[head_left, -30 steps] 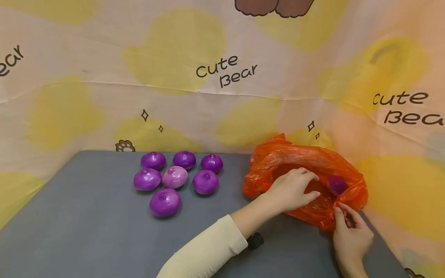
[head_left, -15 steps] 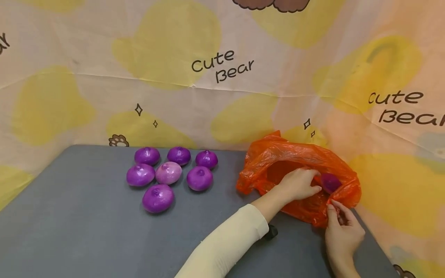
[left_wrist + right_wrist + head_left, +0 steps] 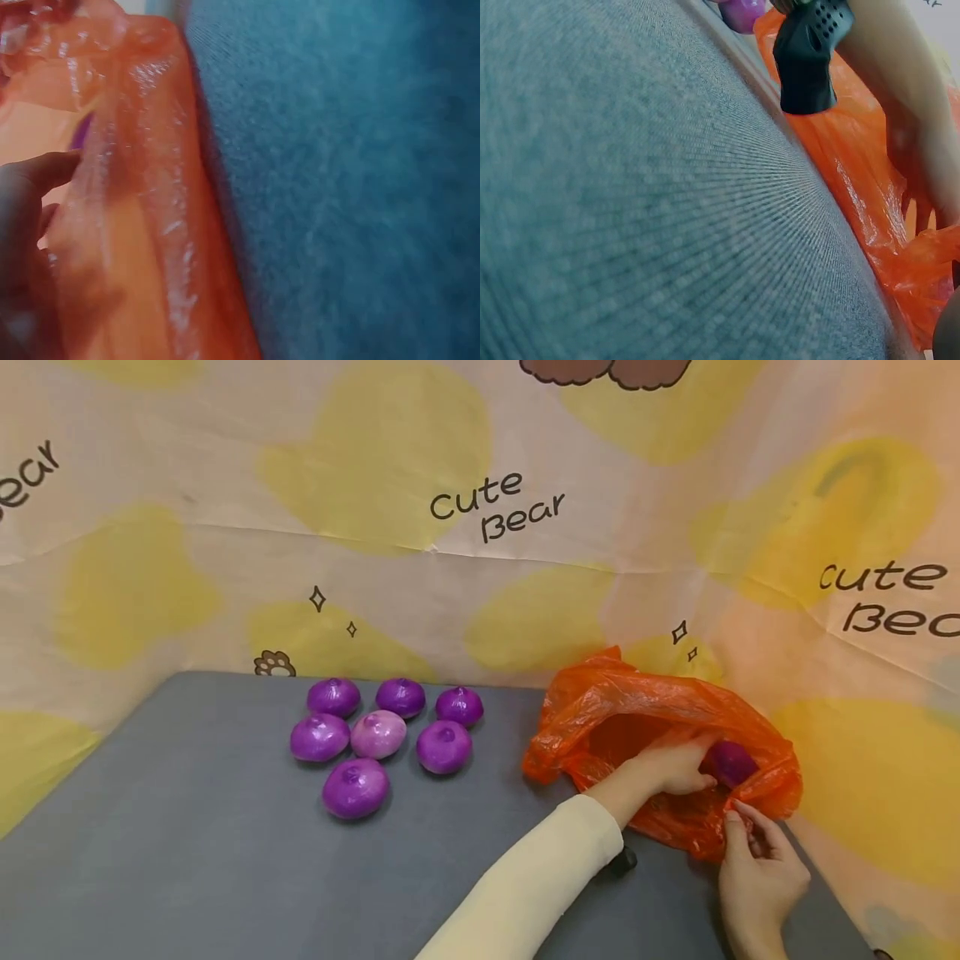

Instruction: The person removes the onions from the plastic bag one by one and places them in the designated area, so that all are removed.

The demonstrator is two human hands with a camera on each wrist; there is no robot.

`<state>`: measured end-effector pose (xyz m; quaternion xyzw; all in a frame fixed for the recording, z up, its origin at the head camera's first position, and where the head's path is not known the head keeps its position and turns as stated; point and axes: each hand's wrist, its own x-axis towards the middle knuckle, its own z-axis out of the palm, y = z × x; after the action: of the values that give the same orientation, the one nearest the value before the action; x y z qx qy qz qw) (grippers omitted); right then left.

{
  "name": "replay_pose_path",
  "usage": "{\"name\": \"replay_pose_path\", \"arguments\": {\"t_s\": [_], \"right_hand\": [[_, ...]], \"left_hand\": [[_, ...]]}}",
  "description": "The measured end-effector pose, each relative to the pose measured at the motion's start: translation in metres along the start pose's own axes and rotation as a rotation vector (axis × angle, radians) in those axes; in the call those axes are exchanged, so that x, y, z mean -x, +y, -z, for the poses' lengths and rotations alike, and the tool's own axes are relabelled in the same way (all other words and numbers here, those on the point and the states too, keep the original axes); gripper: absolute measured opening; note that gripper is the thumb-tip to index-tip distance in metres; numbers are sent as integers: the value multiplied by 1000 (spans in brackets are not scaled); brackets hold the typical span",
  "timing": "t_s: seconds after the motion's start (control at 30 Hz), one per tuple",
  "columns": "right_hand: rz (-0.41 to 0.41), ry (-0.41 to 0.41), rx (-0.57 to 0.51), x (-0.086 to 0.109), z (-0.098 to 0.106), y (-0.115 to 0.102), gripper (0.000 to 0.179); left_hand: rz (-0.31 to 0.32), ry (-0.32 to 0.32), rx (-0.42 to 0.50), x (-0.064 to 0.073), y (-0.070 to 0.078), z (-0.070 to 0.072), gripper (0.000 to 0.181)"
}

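Note:
An orange-red plastic bag (image 3: 660,693) lies on its side at the table's right, its mouth facing the person. One purple onion (image 3: 733,763) is inside it. My left hand (image 3: 678,764) reaches into the mouth, fingers and thumb apart, right beside that onion; its fingertips are partly hidden. In the left wrist view the left thumb (image 3: 49,171) is stretched out along the plastic. My right hand (image 3: 761,864) pinches the bag's near right rim between thumb and fingers. Several more purple onions stand to the left, including a paler onion (image 3: 378,735) in their middle.
The grey table (image 3: 225,860) runs up against a printed cloth backdrop (image 3: 375,468) behind and at the right. A black device (image 3: 622,862) sits at the left wrist, under the cream sleeve (image 3: 540,877).
My left hand has moved right and deeper into the bag, up to the onion there. My right hand keeps its pinch on the rim. The onions on the table have not moved.

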<state>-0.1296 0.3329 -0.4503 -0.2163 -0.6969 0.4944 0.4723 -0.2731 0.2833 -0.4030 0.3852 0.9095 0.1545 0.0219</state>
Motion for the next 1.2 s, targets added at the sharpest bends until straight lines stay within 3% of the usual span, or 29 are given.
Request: {"name": "replay_pose_path", "arguments": {"t_s": [0.1,0.27,0.37,0.6,0.83,1.07,1.2], "right_hand": [[-13,10,-8,0,-1,2,20],[-32,21,9,2,-4,1,19],[-21,14,15,2,-6,-1,19],[10,22,47,-7,0,-6,19],[-33,50,45,4,2,1,21],[-10,72,56,5,1,-1,21],[7,71,54,2,-1,-4,20]], "left_hand": [[-27,2,19,-4,-3,-7,75],[-50,5,148,-7,-15,-13,77],[-52,2,155,-10,-17,-14,78],[-71,13,132,-23,1,-17,82],[-44,-38,134,-19,10,-33,75],[-1,45,172,-22,17,-38,68],[-27,76,203,-24,15,-35,68]]}}
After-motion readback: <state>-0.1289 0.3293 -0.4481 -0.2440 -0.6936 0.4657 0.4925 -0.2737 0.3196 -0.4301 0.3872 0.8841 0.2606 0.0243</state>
